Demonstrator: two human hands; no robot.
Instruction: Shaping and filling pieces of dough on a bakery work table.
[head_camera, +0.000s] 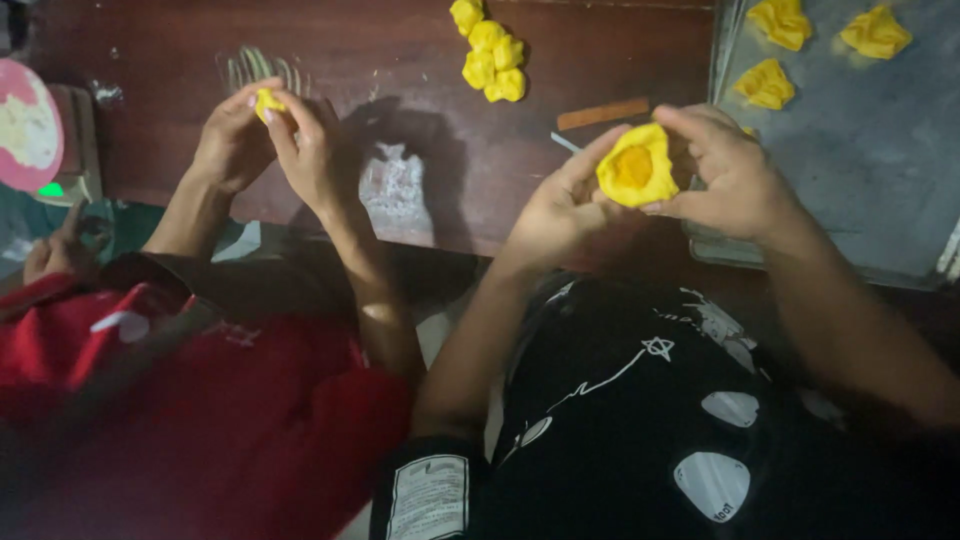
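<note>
yellow dumpling (636, 166) is held by left hand (560, 205) and right hand (735, 175), both closed on it; edges are best pinched evenly.

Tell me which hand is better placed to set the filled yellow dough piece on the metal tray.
Right, probably. The right hand holds the dough piece beside the tray; the left hand sits farther away.

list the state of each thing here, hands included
left hand: holding the dough cup
right hand: pinching its edge
dough cup: open, orange filling showing
dough balls: piled on the table
folded pieces: spaced apart on the tray
co-worker's hands: pinching a small dough bit
</note>
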